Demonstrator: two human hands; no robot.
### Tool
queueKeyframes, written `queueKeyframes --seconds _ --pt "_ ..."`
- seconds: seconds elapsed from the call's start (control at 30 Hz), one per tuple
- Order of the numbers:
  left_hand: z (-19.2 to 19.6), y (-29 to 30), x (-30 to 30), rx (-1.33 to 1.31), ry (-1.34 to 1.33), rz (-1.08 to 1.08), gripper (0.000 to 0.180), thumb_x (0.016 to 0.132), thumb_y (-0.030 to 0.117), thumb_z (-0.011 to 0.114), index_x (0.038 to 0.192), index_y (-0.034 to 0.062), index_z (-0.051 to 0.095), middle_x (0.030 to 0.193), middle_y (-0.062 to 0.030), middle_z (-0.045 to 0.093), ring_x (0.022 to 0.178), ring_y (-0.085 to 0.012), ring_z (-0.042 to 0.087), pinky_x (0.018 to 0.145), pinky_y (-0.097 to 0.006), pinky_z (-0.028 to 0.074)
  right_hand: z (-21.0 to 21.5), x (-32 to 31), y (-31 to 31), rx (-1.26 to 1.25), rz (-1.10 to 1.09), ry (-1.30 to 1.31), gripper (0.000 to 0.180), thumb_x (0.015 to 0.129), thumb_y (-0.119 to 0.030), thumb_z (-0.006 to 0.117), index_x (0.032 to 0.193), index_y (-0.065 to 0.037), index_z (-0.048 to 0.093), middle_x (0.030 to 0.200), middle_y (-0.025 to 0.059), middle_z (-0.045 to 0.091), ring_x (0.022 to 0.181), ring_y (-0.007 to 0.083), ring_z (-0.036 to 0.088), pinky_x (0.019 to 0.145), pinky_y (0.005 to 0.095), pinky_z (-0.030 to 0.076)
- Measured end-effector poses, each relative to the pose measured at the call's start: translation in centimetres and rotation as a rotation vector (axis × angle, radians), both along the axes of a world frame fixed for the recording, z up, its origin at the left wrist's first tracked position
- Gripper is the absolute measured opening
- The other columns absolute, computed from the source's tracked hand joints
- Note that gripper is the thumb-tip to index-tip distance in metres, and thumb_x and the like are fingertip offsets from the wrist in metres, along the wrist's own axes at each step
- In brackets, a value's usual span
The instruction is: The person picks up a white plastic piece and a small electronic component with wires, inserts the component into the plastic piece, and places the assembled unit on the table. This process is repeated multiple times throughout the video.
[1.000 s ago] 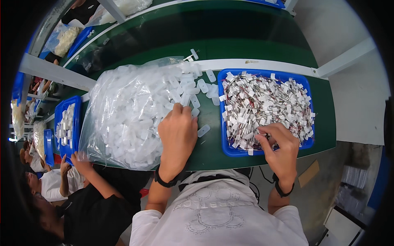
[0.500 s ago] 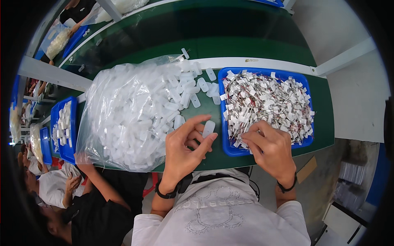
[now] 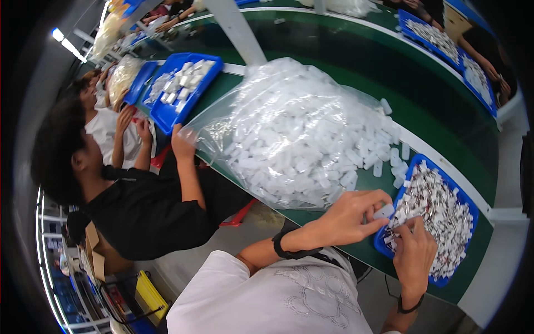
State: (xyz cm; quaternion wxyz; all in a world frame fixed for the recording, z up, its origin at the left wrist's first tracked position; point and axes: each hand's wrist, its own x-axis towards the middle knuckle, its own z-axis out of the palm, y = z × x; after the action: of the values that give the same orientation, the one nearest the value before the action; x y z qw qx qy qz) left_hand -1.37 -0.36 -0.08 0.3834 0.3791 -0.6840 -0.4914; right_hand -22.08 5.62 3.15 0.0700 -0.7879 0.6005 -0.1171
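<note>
My left hand (image 3: 347, 220) pinches a translucent white oblong plastic piece (image 3: 384, 212) with rounded ends, between thumb and fingers, beside the near left corner of a blue tray (image 3: 398, 198). Heaped in that tray are small white-tipped parts with thin metal leads and some red wires (image 3: 445, 231). My right hand (image 3: 416, 253) reaches over the tray's near left part, fingertips drawn together among those parts; what they grip is hidden. Left of the tray, a large clear plastic bag (image 3: 283, 133) is full of similar oblong pieces, several of them loose (image 3: 377, 168) by its mouth.
A person in a black shirt (image 3: 156, 220) sits to my left, one hand at the bag's edge. Beyond stands a blue tray (image 3: 194, 103) of white pieces. A white post (image 3: 236, 33) rises behind the bag. More blue trays (image 3: 434, 45) lie across the green table.
The view has swung left, so the bag, tray and my hands appear further right. My left hand still holds the oblong piece. My right hand remains at the tray with fingers together.
</note>
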Motion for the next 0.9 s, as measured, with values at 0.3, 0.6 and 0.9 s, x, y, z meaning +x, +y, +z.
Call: queueKeyframes --seconds 0.3,0.6,0.9 --pt "0.4 -0.3 0.1 0.075 0.104 -0.014 0.032 0.089 0.006 0.077 0.116 0.002 0.062 0.08 -0.0039 0.063 0.062 -0.0084 0.06 0.05 -0.024 0.045 0.3 -0.6 -0.1 -0.093 -0.007 -0.066 0.014 0.078 0.004 0.072 0.089 -0.002 0.065 0.103 0.011 0.066 0.071 0.0329 0.063 0.064 0.0443 0.047" --pt "0.9 0.1 -0.3 0.212 0.068 -0.128 0.033 0.095 0.006 0.071 0.126 0.0022 0.059 0.076 -0.0046 0.063 0.058 -0.0078 0.061 0.048 -0.023 0.045 -0.6 -1.8 0.8 -0.181 -0.054 -0.041 0.029 0.079 0.009 0.066 0.106 -0.002 0.065 0.095 0.0125 0.065 0.068 0.033 0.062 0.06 0.0439 0.046" --pt "1.7 -0.4 -0.3 0.482 0.113 -0.149 0.035 0.098 0.003 0.066 0.132 0.0005 0.06 0.103 -0.0131 0.076 0.073 -0.0129 0.071 0.054 -0.023 0.054 -0.7 -2.0 -0.1 -0.259 -0.142 -0.089 0.025 0.08 0.005 0.066 0.104 -0.004 0.068 0.102 0.0102 0.067 0.063 0.029 0.064 0.056 0.0385 0.05"
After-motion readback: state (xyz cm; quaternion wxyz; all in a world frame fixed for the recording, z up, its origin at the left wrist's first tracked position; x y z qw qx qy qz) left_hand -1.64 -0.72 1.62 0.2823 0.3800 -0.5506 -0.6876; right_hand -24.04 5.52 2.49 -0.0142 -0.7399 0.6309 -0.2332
